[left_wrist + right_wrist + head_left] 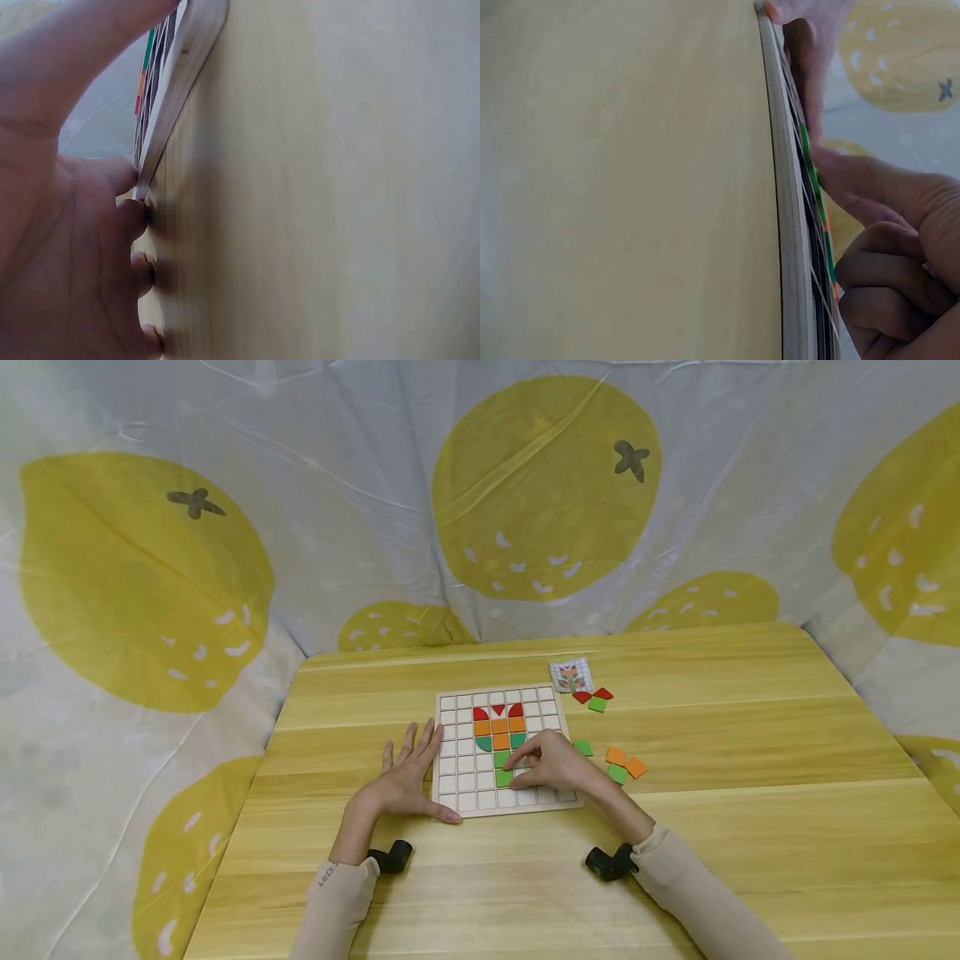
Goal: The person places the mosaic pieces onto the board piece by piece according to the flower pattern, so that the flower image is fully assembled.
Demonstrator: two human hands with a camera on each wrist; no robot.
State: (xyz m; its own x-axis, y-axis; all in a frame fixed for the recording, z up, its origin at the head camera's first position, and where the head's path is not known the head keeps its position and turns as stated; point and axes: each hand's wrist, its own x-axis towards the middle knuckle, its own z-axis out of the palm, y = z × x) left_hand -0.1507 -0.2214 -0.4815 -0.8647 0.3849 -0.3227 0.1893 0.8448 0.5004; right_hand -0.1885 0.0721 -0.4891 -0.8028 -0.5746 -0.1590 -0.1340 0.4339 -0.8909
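A square wooden grid board (467, 764) lies flat on the table. My left hand (401, 781) rests along its left edge, fingers spread, the thumb at the near edge. Over the board's lower right part, my right hand (557, 762) pinches a green square tile (502, 779) between thumb and index finger; its other fingers are curled in. That tile lies in the column below another green tile (501, 760). Further up, orange squares (500, 726), dark green curved pieces (484, 743) and red pieces (498, 710) form a flower shape. The right hand hides some grid cells.
A small picture card (568, 670) with a similar flower lies beyond the board's far right corner. Beside it are two red pieces (603, 693) and a green tile (597, 704). Right of the board lie another green tile (583, 747), orange tiles (636, 767) and a green one (617, 774).
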